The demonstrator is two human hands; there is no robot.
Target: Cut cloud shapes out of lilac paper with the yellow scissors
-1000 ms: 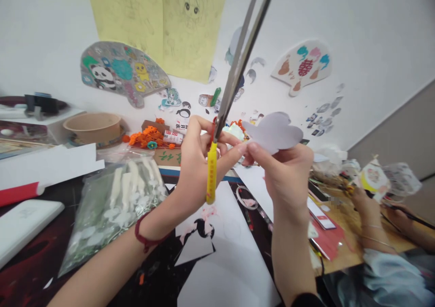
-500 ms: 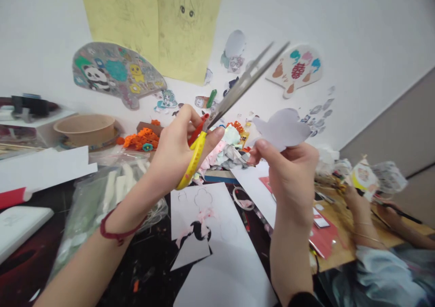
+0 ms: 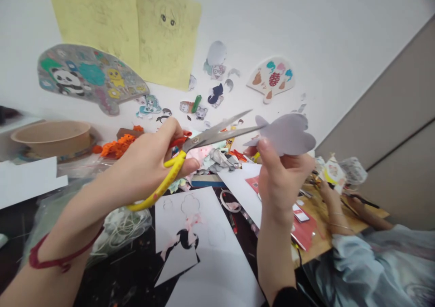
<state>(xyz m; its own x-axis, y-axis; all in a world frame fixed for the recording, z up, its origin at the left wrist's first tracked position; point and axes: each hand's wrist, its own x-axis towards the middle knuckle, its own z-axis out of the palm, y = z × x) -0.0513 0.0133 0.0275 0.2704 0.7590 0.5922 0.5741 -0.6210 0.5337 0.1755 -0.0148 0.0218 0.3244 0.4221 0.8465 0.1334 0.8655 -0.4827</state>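
Scissors [image 3: 217, 137] with a yellow and a red handle are in my left hand [image 3: 154, 151], fingers and thumb through the loops. Their blades stand apart and point right. The lower blade's tip reaches the left edge of a lobed white paper cutout [image 3: 285, 135]; whether it touches or only overlaps I cannot tell. My right hand [image 3: 280, 166] pinches that cutout along its bottom edge, thumb in front. Below, white paper sheets [image 3: 217, 271] lie on the dark table, one with a pencilled cloud outline, with pink and black pieces on top.
Fabric scraps [image 3: 220, 160] are heaped against the wall. Left of them lie orange fuzzy pieces [image 3: 118, 146], a round tan container [image 3: 50, 135] and a plastic bag with string [image 3: 125, 225]. At right, another person's hands [image 3: 329, 196] work over a wooden table [image 3: 370, 212].
The scissors have swung down from pointing up and right to nearly level, their blades spread wider, tip now at the cutout. The view has shifted right.
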